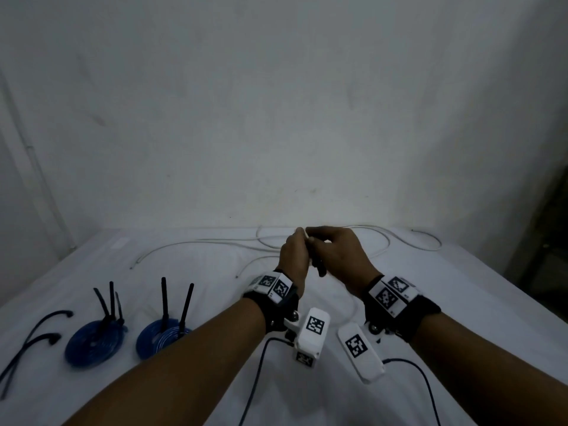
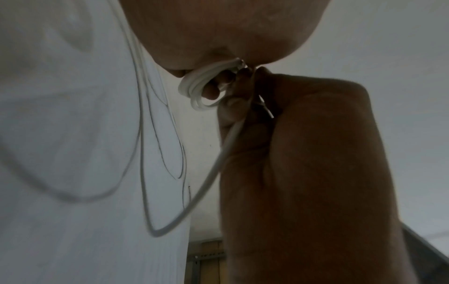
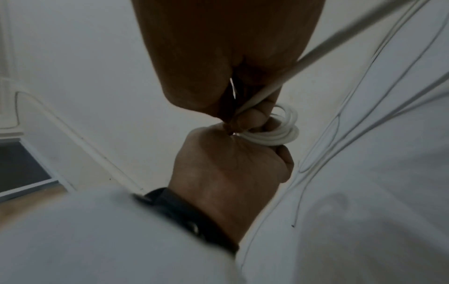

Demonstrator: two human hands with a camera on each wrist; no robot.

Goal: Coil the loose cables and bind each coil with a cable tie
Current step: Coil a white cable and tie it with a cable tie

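Two blue coils (image 1: 93,341) lay already bound left of the hands. The left hand (image 1: 293,256) gripped a small white coil (image 2: 198,86) above the worktop (image 1: 461,302); the right hand (image 1: 335,256) pinched its loose cable (image 3: 316,50), most still uncoiled beyond.

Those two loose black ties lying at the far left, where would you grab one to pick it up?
Probably at the raised curved end of a black tie, pinching from above across the strip. That end arches up off the white cloth, while the rest lies flat and thin.
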